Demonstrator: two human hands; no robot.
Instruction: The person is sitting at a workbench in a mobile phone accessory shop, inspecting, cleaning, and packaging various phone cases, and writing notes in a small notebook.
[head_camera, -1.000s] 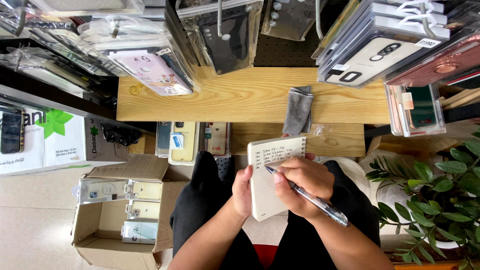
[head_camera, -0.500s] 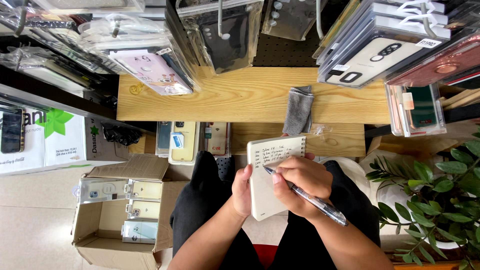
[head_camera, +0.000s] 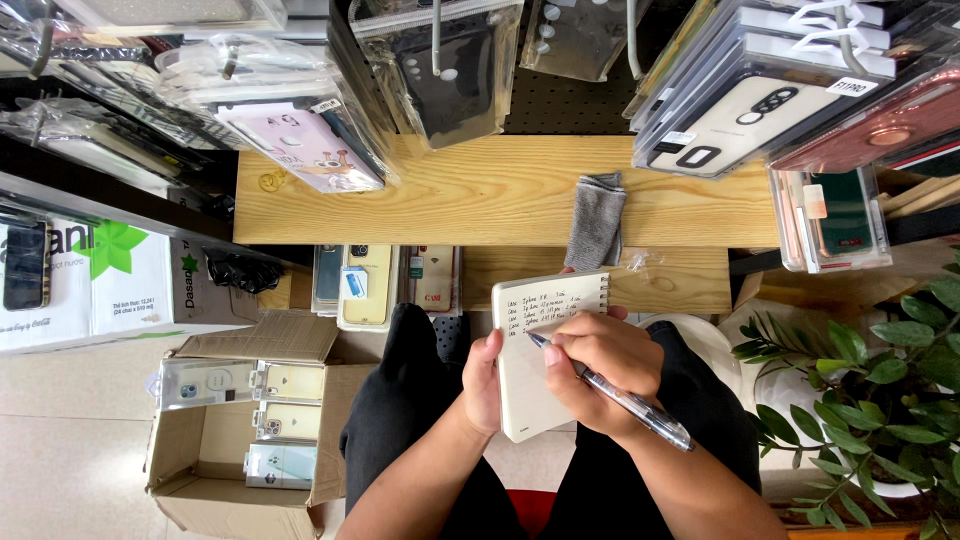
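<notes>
Nothing has shifted: my left hand (head_camera: 483, 382) still clasps the spiral notepad (head_camera: 545, 345) below the desk (head_camera: 470, 195), right hand (head_camera: 598, 372) gripping the pen (head_camera: 615, 393), its tip on the page.

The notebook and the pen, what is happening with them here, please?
A seated person holds a small spiral notebook upright in the left hand and writes on it with a pen in the right hand. Several handwritten lines already fill the top of the page. In front is a wooden shelf with a grey cloth on it and packaged phone cases hanging above. An open cardboard box of more phone cases sits on the floor to the left.
</notes>
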